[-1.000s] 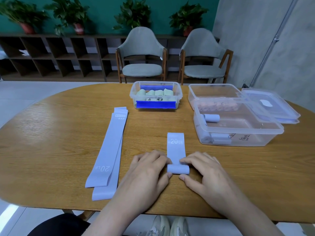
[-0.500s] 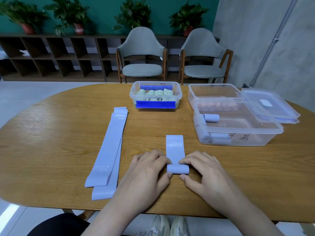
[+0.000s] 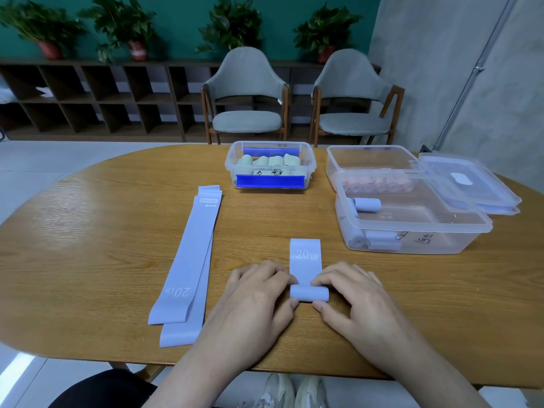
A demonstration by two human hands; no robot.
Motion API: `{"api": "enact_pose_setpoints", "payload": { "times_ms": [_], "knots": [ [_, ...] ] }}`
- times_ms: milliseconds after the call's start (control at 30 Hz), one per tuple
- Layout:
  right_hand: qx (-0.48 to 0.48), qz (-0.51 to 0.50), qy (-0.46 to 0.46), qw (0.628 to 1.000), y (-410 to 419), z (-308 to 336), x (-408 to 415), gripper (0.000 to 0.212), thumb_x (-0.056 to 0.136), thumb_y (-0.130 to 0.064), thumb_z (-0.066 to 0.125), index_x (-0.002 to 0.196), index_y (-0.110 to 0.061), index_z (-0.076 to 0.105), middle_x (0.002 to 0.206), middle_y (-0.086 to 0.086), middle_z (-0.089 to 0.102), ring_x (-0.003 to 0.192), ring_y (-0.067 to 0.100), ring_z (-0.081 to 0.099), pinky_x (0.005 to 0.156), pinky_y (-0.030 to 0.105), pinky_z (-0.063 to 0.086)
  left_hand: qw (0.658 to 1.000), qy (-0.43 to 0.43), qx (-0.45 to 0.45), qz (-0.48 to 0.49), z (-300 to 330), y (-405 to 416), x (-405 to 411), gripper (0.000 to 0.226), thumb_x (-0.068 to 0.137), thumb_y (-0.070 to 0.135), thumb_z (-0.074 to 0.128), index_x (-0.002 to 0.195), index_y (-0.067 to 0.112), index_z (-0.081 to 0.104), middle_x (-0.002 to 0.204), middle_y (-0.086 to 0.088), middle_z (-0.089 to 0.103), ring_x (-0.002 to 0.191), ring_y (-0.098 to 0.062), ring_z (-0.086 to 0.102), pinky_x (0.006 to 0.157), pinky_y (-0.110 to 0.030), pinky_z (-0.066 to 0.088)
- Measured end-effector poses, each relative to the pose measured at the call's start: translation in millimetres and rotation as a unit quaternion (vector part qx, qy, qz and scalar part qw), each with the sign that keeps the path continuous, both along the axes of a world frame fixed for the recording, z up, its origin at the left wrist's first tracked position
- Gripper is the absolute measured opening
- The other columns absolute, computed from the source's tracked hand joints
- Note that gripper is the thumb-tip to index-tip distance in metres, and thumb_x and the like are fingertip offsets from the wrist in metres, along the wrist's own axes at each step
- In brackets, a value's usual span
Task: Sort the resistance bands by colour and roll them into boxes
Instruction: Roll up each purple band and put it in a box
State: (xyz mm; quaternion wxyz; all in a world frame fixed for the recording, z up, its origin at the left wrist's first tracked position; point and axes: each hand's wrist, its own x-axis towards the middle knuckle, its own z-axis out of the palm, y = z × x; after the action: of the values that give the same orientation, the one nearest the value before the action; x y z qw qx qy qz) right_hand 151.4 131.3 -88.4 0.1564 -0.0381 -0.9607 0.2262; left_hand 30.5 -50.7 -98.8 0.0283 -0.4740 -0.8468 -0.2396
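Lower centre of frame: a lilac band [image 3: 306, 260], partly rolled, lies flat on the wooden worktop [image 3: 88, 245], its free end marked "20 LB" pointing toward the top of the frame. The rolled part [image 3: 309, 293] sits at the near end. Left hand [image 3: 259, 293] pinches the roll's left end between curled fingers and thumb; right hand [image 3: 353, 293] pinches the right end the same way. Both hands rest on the worktop, set apart by the roll's width. Left of centre: two more lilac bands [image 3: 188, 260] lie flat and unrolled, one overlapping the other, running from mid-frame down toward the lower left, well apart from the hands. Right of centre: a large clear box [image 3: 412, 228] holds several rolled lilac bands [image 3: 368, 205] along its left side. Just behind it a second clear box [image 3: 368, 160] holds pink rolls, blurred through the plastic. Far right: clear lids [image 3: 468, 184], stacked. Upper centre: a small clear box with blue clips [image 3: 270, 166] holds a row of pale green rolls [image 3: 269, 160].
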Motion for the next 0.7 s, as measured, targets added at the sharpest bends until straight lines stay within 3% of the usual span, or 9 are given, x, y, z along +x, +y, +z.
{"api": "enact_pose_setpoints", "payload": {
  "times_ms": [167,400,700],
  "knots": [
    [0.0,-0.002,0.003,1.0,0.4,-1.9,0.1,0.017,0.092,-0.042,0.053,0.106,-0.038,0.061,0.107,-0.027,0.05,0.103,-0.002,0.047,0.091,0.028,0.036,1.0,-0.003,-0.001,-0.003,0.5,-0.1,-0.5,0.033,0.091,0.055,0.038,0.116,0.041,0.055,0.12,0.026,0.048,0.119,0.002,0.044,0.106,-0.028,0.03],
    [-0.005,-0.002,-0.004,1.0,1.6,-0.9,-0.2,0.02,0.087,-0.037,0.065,0.106,-0.039,0.058,0.108,-0.029,0.051,0.104,-0.004,0.047,0.091,0.027,0.036,1.0,-0.002,0.002,0.002,0.5,0.2,0.2,0.035,0.093,0.055,0.036,0.116,0.04,0.056,0.121,0.026,0.047,0.119,0.003,0.044,0.106,-0.028,0.03],
    [-0.013,-0.006,0.001,1.0,1.7,-2.3,-0.2,0.025,0.087,-0.043,0.061,0.111,-0.037,0.062,0.109,-0.029,0.051,0.107,-0.003,0.047,0.093,0.025,0.034,1.0,-0.004,0.0,-0.002,1.2,-0.4,0.2,0.033,0.091,0.055,0.038,0.117,0.042,0.054,0.121,0.026,0.046,0.12,0.003,0.043,0.106,-0.028,0.029]
  ]
}}
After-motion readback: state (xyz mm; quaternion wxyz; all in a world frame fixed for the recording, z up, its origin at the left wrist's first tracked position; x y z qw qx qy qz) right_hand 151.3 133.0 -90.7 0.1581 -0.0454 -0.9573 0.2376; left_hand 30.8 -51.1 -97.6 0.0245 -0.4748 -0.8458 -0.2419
